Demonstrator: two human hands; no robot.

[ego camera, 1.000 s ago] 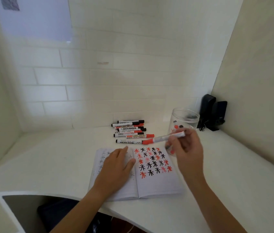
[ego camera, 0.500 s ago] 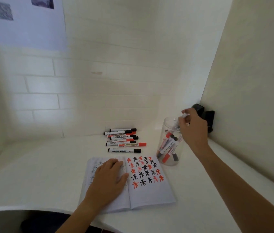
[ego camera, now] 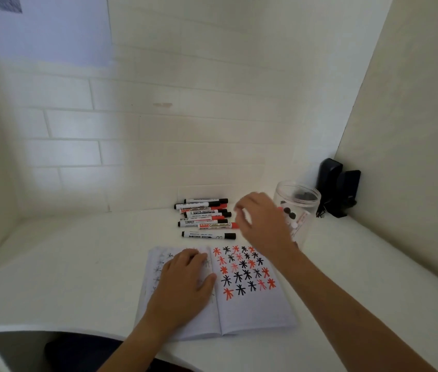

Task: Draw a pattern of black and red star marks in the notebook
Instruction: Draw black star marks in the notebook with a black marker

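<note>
An open notebook (ego camera: 252,310) lies on the white desk, its right page covered with rows of black and red star marks (ego camera: 243,269). My left hand (ego camera: 185,283) rests flat on the left page. My right hand (ego camera: 262,221) hovers empty above the desk, fingers loosely bent, between the marker pile and the jar. Several black and red markers (ego camera: 204,216) lie in a pile behind the notebook; one black marker (ego camera: 208,235) lies apart, nearest the page. A clear plastic jar (ego camera: 299,208) to the right holds several markers.
A black device (ego camera: 337,186) stands in the back right corner against the wall. Tiled wall runs behind the desk (ego camera: 72,259), a side wall on the right. The desk's curved front edge is at bottom left.
My right hand carried the red marker to the jar, dropped it in, and has come back left, empty, toward the marker pile. My left hand stayed on the page.
</note>
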